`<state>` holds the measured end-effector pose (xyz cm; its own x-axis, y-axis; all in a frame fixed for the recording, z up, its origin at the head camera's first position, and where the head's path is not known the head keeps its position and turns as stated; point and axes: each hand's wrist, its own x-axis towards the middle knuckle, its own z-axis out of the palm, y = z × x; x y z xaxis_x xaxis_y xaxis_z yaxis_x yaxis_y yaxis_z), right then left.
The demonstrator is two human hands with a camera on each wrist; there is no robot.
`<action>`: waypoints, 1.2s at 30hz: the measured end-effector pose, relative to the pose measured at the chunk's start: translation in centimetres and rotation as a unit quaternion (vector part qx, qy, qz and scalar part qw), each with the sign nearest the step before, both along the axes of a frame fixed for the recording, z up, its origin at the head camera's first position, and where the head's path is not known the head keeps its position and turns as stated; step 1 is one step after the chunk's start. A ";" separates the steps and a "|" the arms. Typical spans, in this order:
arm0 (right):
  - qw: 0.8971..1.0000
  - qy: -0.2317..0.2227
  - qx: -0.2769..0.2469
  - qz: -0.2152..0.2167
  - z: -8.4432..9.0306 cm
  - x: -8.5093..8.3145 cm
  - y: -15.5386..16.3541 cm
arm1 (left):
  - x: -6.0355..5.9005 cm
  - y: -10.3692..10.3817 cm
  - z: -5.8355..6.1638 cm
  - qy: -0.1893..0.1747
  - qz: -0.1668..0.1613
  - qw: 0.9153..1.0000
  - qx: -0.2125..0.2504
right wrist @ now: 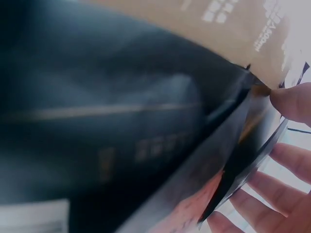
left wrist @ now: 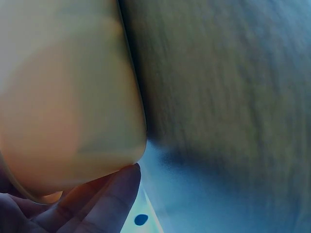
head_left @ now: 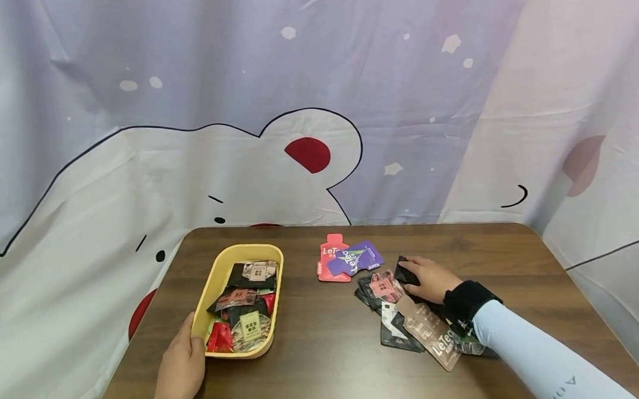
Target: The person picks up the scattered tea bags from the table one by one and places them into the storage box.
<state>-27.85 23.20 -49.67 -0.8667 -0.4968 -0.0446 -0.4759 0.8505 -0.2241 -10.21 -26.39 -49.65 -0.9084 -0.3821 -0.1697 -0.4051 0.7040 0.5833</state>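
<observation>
My left hand (head_left: 181, 360) grips the near left corner of a yellow plastic bin (head_left: 279, 281); in the left wrist view its fingers (left wrist: 114, 199) lie against the outer wall. Inside the bin lie several flat packets, black ones (head_left: 236, 276) with printed labels and a red one (head_left: 220, 338). On the right, my right hand (head_left: 432, 280) pinches a black packet (head_left: 405, 273) at the back of a loose pile. Close up in the right wrist view, thumb and fingers (right wrist: 272, 194) stand either side of dark packets. A brown LeTea packet (head_left: 431, 335) lies at the pile's front.
A pink card-like packet (head_left: 327, 271) and a purple LeTea one (head_left: 367, 255) overlap near the back of the wooden table (head_left: 318, 342). Behind the table hangs a printed curtain (head_left: 235, 178). The pile also holds a packet with a pink label (head_left: 384, 285).
</observation>
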 end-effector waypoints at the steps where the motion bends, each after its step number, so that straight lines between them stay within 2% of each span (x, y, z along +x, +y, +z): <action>1: 1.000 0.001 0.000 -0.001 0.0 0.0 0.0 | -0.1 0.0 0.0 0.002 0.002 1.000 0.000; 8: 0.999 0.034 -0.013 0.008 -0.2 -0.5 0.1 | -0.2 -0.1 -0.1 0.018 0.001 1.000 -0.003; 15: 0.992 0.099 -0.073 -0.026 0.0 -1.2 0.0 | 0.2 -0.2 -0.4 0.028 -0.013 0.999 -0.006; 20: 0.990 0.111 -0.086 -0.018 0.4 -1.1 -1.5 | 0.2 -0.1 -0.3 0.029 -0.010 1.000 -0.007; 27: 0.985 0.118 -0.118 0.036 1.0 -0.7 -6.7 | 0.2 0.0 -0.1 0.027 -0.005 1.000 -0.003; 36: 0.972 0.117 -0.142 0.143 2.9 0.9 -16.1 | 0.1 0.2 -0.1 0.023 0.001 1.000 0.001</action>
